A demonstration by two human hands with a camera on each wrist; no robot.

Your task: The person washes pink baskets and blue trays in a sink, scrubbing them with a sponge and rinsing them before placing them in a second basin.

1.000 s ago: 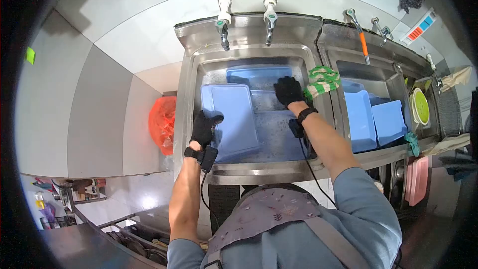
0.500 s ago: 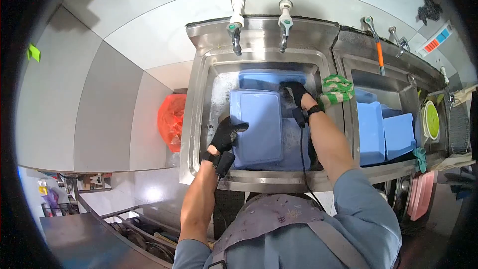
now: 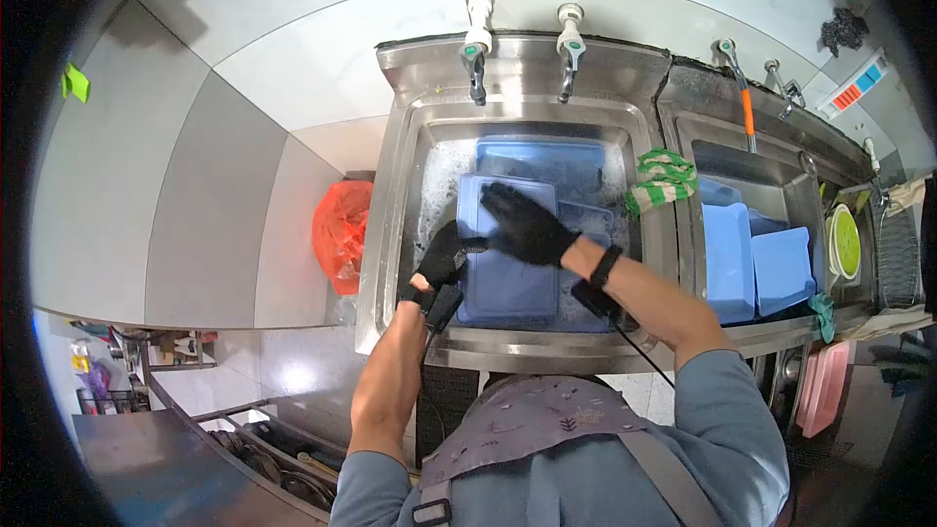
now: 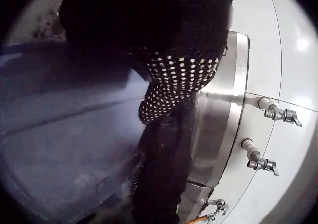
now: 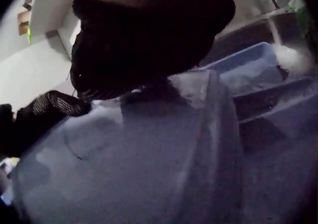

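A blue rectangular tray or lid [image 3: 509, 295] lies in the left sink basin, its flat face up. My left hand [image 3: 444, 256], in a black dotted glove, grips its left edge; the thumb lies over the top in the right wrist view, and the other fingers are hidden. My right hand [image 3: 527, 224], also gloved, lies over the upper middle of the blue piece with fingers extended towards its upper left. In the right wrist view, that hand [image 5: 144, 50] is dark, and whether anything is under its palm cannot be told.
More blue trays [image 3: 542, 153] sit in soapy water behind and to the right. A green-striped cloth [image 3: 664, 181] hangs on the divider. Blue containers [image 3: 727, 259] stand in the right basin. Two taps [image 3: 475, 63] are on the back wall, and a red bag [image 3: 342, 237] is at the left.
My right hand has moved left from the basin's right side onto the blue piece. My left hand still has its edge, and that piece has shifted right within the basin and turned straighter.
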